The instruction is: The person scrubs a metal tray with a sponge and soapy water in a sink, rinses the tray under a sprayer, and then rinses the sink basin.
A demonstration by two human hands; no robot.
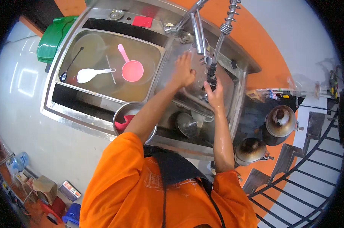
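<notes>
My right hand [215, 94] grips the black spray nozzle [211, 76] of a spring-hose tap over the right sink basin. Beneath it lies a wet rectangular metal tray [167, 77], tilted within the basin. With fingers stretched out, my left hand [185, 71] is on or just above the tray's far left part, holding nothing; contact is hard to tell. A round lid [186, 124] rests below the tray's near edge, beside a partly hidden white dish [201, 116]. Close to my left forearm, a steel bowl [117, 109] contains a red cloth [123, 124].
Murky water fills the left basin [96, 92], with a pink dipper [132, 70], a white rice paddle [88, 75] and a black ladle [63, 76]. A red cloth [142, 21] lies on the back ledge. Two scorched-lid pots [280, 121] stand right, near a black railing [297, 176].
</notes>
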